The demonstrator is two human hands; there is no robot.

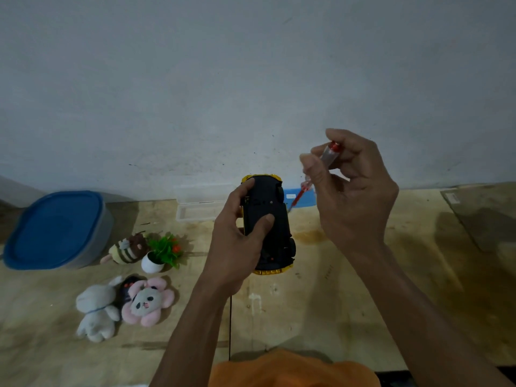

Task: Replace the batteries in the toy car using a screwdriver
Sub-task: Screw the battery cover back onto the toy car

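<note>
Up above the wooden table [307,311], the left hand [237,247] grips the toy car [269,219], belly side up, with the thumb across its black bottom. Just right of the car, the right hand [351,191] pinches a screwdriver [318,170] with a clear and red handle, tip pointing down at the car. Left of the car lie soft toys [125,305], a little plant pot [156,258] and a blue-lidded box [55,230].

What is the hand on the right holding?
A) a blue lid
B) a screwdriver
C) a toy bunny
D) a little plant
B: the right hand pinches a screwdriver with a clear and red handle, beside the upturned toy car.
</note>
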